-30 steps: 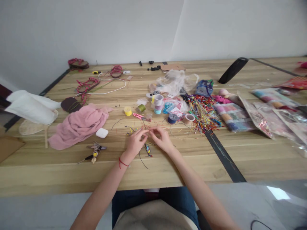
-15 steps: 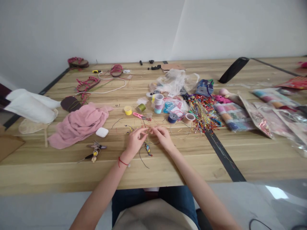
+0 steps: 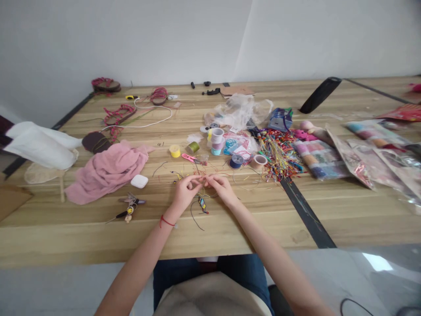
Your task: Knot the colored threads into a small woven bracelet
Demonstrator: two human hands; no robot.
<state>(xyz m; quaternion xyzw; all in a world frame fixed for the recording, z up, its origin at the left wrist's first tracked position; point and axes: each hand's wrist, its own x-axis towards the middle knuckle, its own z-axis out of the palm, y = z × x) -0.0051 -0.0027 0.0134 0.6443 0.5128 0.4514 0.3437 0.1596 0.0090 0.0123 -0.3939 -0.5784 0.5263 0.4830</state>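
My left hand (image 3: 186, 191) and my right hand (image 3: 222, 188) meet just above the wooden table, thumbs and fingers pinched together on thin cords. The cords are too fine to follow between the fingertips. Below the hands lies a small woven piece (image 3: 202, 203) in blue, yellow and black, with a red bit at its lower end. A dark cord (image 3: 193, 218) curves beside it toward the table's front edge. Just beyond the fingers is a pink thread snipper (image 3: 188, 157), next to a small clear bag (image 3: 201, 159). Yellow and dark cord ends stick out left of my left hand.
Behind stand a yellow spool (image 3: 175, 151), a green spool (image 3: 193, 147), stacked white spools (image 3: 217, 140) and a blue spool (image 3: 236, 161). Right of them lies a heap of colourful cords (image 3: 279, 151). At left are a pink cloth (image 3: 110, 171), a white case (image 3: 139, 181) and keys (image 3: 130, 206).
My fingertips have shifted slightly and drawn a little closer together, still pinching the cords. The woven piece stays in nearly the same place. The whole view has moved very slightly.
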